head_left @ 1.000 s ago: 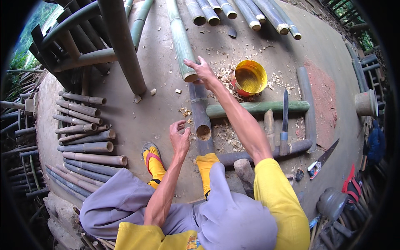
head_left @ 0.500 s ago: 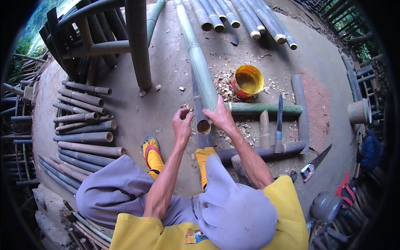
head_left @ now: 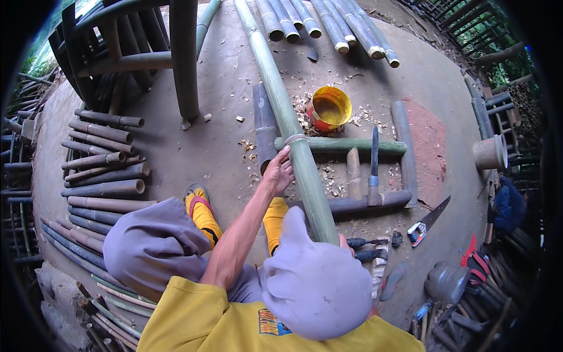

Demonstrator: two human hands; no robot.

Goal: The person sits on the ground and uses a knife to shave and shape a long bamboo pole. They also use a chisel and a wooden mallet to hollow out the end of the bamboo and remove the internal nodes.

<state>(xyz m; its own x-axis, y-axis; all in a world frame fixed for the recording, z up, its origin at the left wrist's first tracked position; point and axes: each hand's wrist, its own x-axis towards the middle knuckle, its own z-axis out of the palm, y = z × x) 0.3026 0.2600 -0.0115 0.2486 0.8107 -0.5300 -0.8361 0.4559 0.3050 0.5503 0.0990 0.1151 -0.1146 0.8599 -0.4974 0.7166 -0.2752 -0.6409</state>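
The long green bamboo pole (head_left: 293, 135) has been pulled nearer since half a second ago — its near end is now hidden behind the grey knee, where before it stopped by the short dark piece of bamboo (head_left: 265, 132); the left hand (head_left: 279, 171) has been moved onto the pole's side and is laid there with fingers bent loosely, not pinching; the right hand (head_left: 346, 243) is mostly hidden by the knee, so its hold cannot be told; the pole is stretched from the lap up across the dirt floor, over a green crosspiece (head_left: 358, 145) that lies flat; a yellow bucket (head_left: 329, 108) is set just beside it, and a big knife (head_left: 373, 164) and a hand saw (head_left: 428, 220) are left on the ground — untouched; the pole looks only put in place; no cut is seen on it yet, so most of the work seems left.
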